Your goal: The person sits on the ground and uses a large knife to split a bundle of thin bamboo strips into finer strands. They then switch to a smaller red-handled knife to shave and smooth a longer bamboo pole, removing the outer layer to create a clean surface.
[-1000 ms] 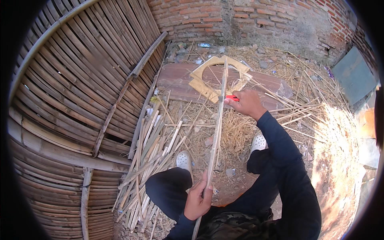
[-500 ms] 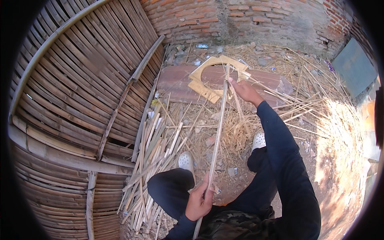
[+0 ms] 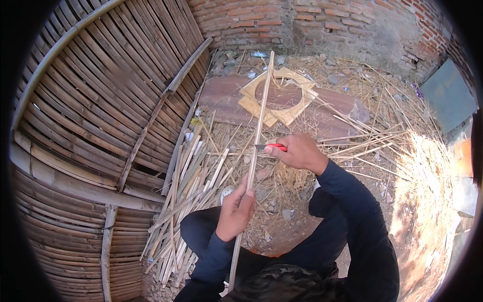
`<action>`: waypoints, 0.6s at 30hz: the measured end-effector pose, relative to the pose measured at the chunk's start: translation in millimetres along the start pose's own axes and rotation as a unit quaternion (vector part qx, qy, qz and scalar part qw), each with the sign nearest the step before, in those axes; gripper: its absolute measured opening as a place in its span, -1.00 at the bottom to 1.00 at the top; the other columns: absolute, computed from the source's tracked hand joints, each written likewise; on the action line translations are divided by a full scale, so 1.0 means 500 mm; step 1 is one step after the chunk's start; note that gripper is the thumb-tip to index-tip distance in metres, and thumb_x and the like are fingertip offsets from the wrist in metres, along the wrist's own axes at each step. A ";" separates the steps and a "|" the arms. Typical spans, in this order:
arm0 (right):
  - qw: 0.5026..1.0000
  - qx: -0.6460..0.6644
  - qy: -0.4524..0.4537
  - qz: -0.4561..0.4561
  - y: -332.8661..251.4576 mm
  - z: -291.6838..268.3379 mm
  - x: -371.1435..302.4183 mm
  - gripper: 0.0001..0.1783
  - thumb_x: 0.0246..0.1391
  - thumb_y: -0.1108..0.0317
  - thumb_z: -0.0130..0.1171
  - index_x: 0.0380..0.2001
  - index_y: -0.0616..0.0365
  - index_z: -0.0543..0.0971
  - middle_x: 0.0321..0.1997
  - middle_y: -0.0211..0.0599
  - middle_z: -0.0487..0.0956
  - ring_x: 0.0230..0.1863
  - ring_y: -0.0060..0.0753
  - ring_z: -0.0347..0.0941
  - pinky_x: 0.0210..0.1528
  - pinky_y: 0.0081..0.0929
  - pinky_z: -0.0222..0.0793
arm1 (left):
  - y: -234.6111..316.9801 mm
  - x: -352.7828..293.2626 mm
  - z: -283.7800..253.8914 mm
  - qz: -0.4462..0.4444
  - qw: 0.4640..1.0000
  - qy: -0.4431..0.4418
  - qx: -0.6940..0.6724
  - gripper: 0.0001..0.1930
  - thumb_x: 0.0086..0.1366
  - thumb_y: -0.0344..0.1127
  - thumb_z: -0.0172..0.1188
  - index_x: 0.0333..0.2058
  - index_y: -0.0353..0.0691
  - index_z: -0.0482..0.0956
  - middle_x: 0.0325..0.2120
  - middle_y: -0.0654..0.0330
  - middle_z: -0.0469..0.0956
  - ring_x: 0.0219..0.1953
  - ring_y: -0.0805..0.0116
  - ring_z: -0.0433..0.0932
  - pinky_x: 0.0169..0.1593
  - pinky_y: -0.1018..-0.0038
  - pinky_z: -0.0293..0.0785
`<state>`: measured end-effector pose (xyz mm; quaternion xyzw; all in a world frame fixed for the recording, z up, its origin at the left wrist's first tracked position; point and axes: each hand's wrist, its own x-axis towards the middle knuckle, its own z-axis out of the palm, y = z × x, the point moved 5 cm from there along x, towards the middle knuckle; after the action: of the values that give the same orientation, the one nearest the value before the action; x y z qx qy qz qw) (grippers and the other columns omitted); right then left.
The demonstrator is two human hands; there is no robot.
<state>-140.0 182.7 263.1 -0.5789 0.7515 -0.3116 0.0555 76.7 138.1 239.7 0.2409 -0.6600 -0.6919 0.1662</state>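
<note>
A long, thin bamboo strip (image 3: 261, 110) runs from my lap away toward the brick wall, tilted slightly to the right at its far end. My left hand (image 3: 236, 211) is closed around its lower part, thumb along the top. My right hand (image 3: 302, 152) grips a knife with a red handle (image 3: 276, 146). The knife's dark blade (image 3: 260, 147) points left and meets the strip's edge a short way beyond my left hand. Past the hands, a yellowish wooden board with a round hole (image 3: 297, 111) lies on the ground, partly crossed by the strip.
Many split bamboo strips (image 3: 186, 201) lie heaped at the left beside a bamboo slat wall (image 3: 100, 100). A brown panel (image 3: 216, 98) lies under the holed board. Shavings and more strips (image 3: 372, 138) cover the ground right. A brick wall (image 3: 342, 25) closes the far side.
My right hand has come back toward me along the strip, from over the holed board. My left hand has moved up and slightly left. The strip's far end now reaches farther past the board.
</note>
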 end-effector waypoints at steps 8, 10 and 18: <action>0.989 -0.106 0.096 -0.031 0.005 -0.010 0.011 -0.23 0.02 -0.42 -0.07 -0.70 0.12 0.58 -0.77 -0.07 0.46 -0.67 -0.02 0.46 -0.58 -0.15 0.32 | 0.066 0.055 0.018 0.079 0.985 -0.004 0.154 -0.55 0.37 -0.43 -0.07 0.20 -0.49 0.22 -0.48 0.31 0.45 -0.49 0.67 0.28 -0.37 0.66 0.29; 0.992 -0.013 0.089 0.088 0.102 -0.043 0.065 -0.24 0.02 -0.42 -0.05 -0.70 0.10 0.58 -0.77 -0.09 0.47 -0.67 -0.05 0.47 -0.59 -0.17 0.32 | 0.037 0.049 0.028 0.095 0.985 -0.005 0.141 -0.53 0.38 -0.43 -0.07 0.24 -0.39 0.21 -0.53 0.39 0.34 -0.53 0.71 0.21 -0.46 0.69 0.20; 0.993 -0.072 0.069 -0.056 0.018 0.039 0.018 -0.36 0.00 -0.35 0.04 -0.72 0.02 0.58 -0.75 -0.18 0.48 -0.69 -0.09 0.45 -0.62 -0.24 0.31 | 0.076 0.060 -0.008 0.178 0.940 0.047 0.289 -0.54 0.33 -0.46 -0.05 0.17 -0.52 0.24 -0.11 -0.22 0.52 -0.07 0.18 0.54 0.03 0.45 0.38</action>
<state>-141.8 168.0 245.2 -0.5996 0.7405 -0.2984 -0.0561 50.6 115.6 274.2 0.1893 -0.8549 -0.4190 0.2403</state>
